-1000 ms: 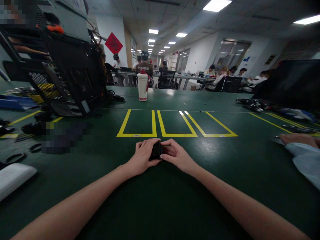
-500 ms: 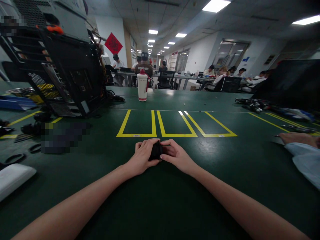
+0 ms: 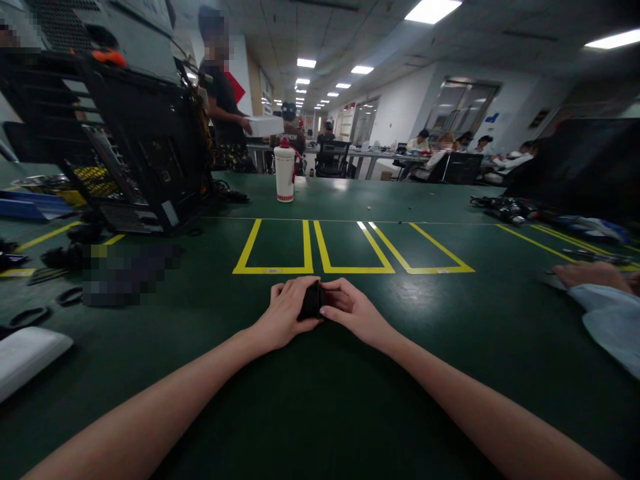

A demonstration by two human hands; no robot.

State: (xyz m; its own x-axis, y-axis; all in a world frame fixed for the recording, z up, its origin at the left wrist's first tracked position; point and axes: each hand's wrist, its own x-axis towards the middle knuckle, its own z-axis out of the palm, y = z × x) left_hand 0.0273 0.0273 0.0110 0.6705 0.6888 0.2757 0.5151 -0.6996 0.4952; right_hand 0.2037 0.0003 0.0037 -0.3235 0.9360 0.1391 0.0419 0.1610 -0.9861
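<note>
A small black object point(image 3: 311, 302), too dark and covered to name, rests at the middle of the green table point(image 3: 320, 413). From its left side my left hand point(image 3: 285, 310) wraps around it, fingers over the top and thumb along the near side. My right hand point(image 3: 356, 313) holds its right end between thumb and fingertips, with the fingers curved. Much of the object is hidden under my left fingers. Just beyond my hands, yellow tape point(image 3: 273, 271) marks several open-ended boxes on the tabletop.
A black computer case point(image 3: 145, 153) stands tilted at the left. Behind the tape is a white bottle point(image 3: 285, 175) with a red lid. A white object point(image 3: 33, 360) lies near left. At the right, a co-worker's hand point(image 3: 593, 275) works close by; cables point(image 3: 510, 210) lie beyond.
My hands and the black object look nearly unmoved. A person carrying a white box has come into view behind the computer case. The co-worker's hand at the right has shifted slightly left.
</note>
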